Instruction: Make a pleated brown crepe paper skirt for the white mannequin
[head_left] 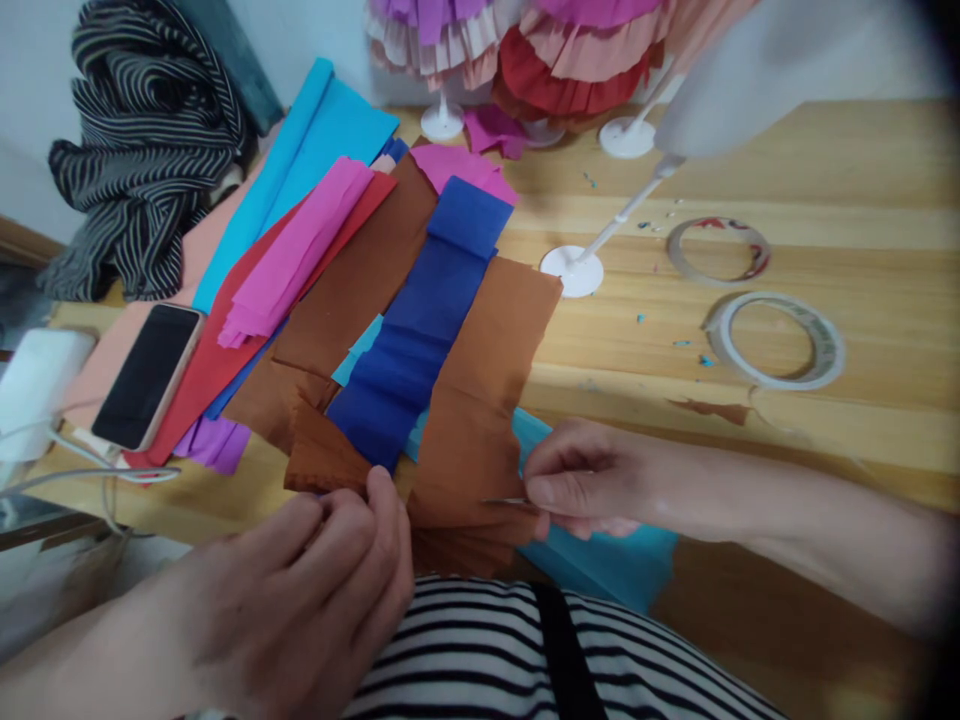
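My right hand point(581, 475) is closed with thumb and fingers pinched together on a thin, pointed, needle-like metal piece point(502, 500). The metal point lies across the lower part of a brown crepe paper strip point(480, 400), and a fingertip shows beneath the strip's edge. Below that, the strip falls into narrow gathered folds. My left hand point(322, 570) is curled at the strip's left side, its fingers bent and pressed together around the brown paper; the grip itself is mostly hidden. Beside the strip lies a dark blue crepe piece point(427, 320), with light blue paper point(607, 560) underneath.
Crepe sheets in pink point(300, 250), red and bright blue point(300, 170) are stacked at left, with a phone point(150, 375) and cable. Two tape rolls point(832, 350) lie right. White stands point(574, 270) and ruffled paper dresses point(585, 60) are behind. A striped cloth point(150, 140) sits back left.
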